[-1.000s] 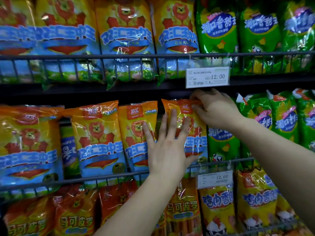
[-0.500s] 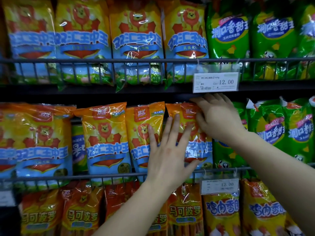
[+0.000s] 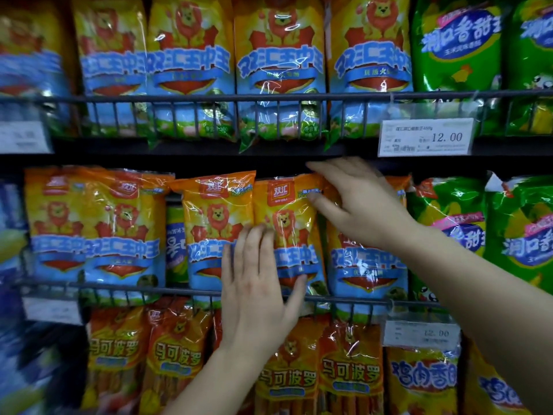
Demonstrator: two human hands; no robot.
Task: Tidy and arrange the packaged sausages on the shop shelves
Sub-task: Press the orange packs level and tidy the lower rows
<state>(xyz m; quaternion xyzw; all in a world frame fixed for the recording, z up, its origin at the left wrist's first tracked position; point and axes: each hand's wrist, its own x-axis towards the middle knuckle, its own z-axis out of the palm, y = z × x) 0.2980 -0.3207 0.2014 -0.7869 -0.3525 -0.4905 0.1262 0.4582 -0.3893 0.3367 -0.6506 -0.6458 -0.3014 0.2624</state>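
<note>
I am looking at shop shelves packed with bagged sausages. On the middle shelf, behind a wire rail (image 3: 119,287), three orange-and-blue lion packs stand upright side by side.

My left hand (image 3: 257,292) lies flat against them. Its fingers are straight and close together, pointing up across the seam between the left pack (image 3: 209,223) and the centre pack (image 3: 287,205), and its thumb rests low on the centre pack. Half a second ago this hand was spread further right, across the centre pack and the right pack (image 3: 365,265).

My right hand (image 3: 362,208) has slid left. Earlier it covered the top of the right pack; now its fingers are stretched out and slightly blurred over the upper right corner of the centre pack, with the thumb tip touching that pack's front. They are not curled round anything. More of the right pack's printed face shows as a result.

A white price label (image 3: 425,137) reading 12.00 hangs on the shelf above, and green packs (image 3: 449,223) stand just to the right. The whole view sits closer to the shelves than before.
</note>
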